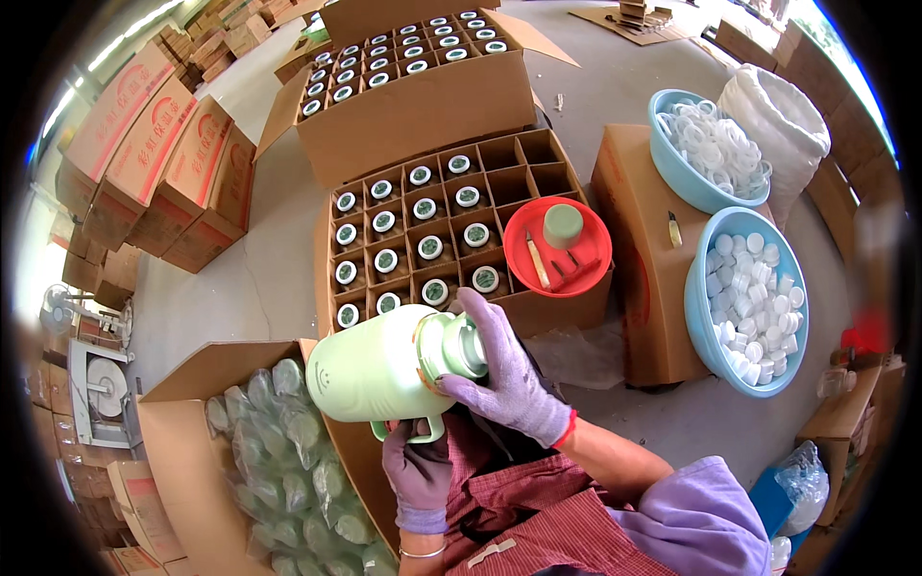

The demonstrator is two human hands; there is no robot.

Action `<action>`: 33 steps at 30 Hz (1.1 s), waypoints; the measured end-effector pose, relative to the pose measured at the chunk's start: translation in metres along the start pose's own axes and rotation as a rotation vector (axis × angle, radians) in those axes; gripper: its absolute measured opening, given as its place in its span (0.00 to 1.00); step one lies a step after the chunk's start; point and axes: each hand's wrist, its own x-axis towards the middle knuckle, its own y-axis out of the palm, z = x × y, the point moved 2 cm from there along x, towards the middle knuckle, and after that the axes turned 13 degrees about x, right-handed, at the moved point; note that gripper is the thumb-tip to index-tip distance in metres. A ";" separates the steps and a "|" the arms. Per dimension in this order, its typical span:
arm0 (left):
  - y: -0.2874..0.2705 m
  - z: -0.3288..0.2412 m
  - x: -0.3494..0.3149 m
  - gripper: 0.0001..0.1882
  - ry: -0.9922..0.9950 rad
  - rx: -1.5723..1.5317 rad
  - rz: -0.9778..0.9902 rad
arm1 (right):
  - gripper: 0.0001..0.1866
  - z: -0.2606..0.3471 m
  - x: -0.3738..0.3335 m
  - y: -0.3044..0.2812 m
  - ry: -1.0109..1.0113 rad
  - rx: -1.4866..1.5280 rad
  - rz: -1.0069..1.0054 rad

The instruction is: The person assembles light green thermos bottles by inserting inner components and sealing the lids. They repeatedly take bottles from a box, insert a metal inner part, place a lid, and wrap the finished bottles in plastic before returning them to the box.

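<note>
A pale green vacuum jug (360, 370) lies tilted on its side in front of me, its mouth toward the right. My left hand (420, 475), in a grey-purple glove, is closed round its handle from below. The gloved right hand (514, 379) grips the jug's neck, thumb on the near side and fingers over the top; part of the mouth is hidden behind them. Just beyond is a divided carton (552, 312) holding several bottles with white-rimmed round tops. On its right corner rests a red round tray (519, 226) with a green cup (563, 227) and a wooden-handled tool (536, 261).
At lower left an open carton (178, 432) contains plastic-wrapped green pieces. Blue basins of white rings (711, 144) and white caps (754, 307) stand at right, near a brown box (663, 317) and white sack (778, 115). Another filled carton (423, 120) is beyond; stacked cartons (158, 163) stand left.
</note>
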 end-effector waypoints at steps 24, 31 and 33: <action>-0.021 -0.001 0.050 0.12 -0.335 -0.829 -0.120 | 0.50 -0.105 0.090 -0.088 0.138 0.000 0.175; -0.029 -0.002 0.037 0.11 -0.200 -0.437 -0.173 | 0.51 -0.054 0.038 0.005 0.022 0.357 0.296; -0.060 0.008 0.030 0.12 0.155 0.478 -0.195 | 0.49 -0.057 0.033 0.019 0.420 0.799 0.269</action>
